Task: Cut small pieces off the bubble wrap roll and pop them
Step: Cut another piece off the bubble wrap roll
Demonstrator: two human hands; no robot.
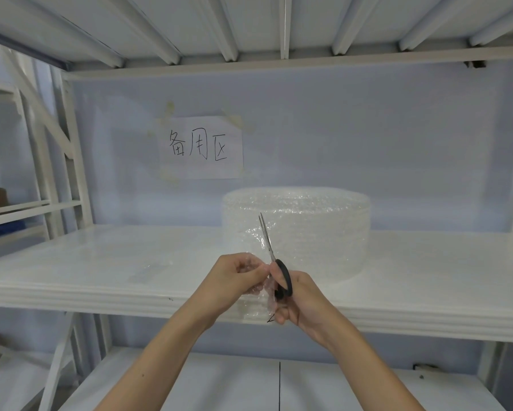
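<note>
A large clear bubble wrap roll [314, 229] stands on its end on the white shelf [101, 262], against the back wall. In front of it, over the shelf's front edge, my left hand [237, 277] pinches a small clear piece of bubble wrap [262, 292]. My right hand [293, 301] touches that piece too and holds black-handled scissors [281, 277]. Their blades are closed and point up in front of the roll.
A paper sign with handwritten characters [201, 147] is taped to the back wall. A lower shelf [219, 381] lies below my arms. White frame posts [71, 161] stand at the left, with another rack beyond them.
</note>
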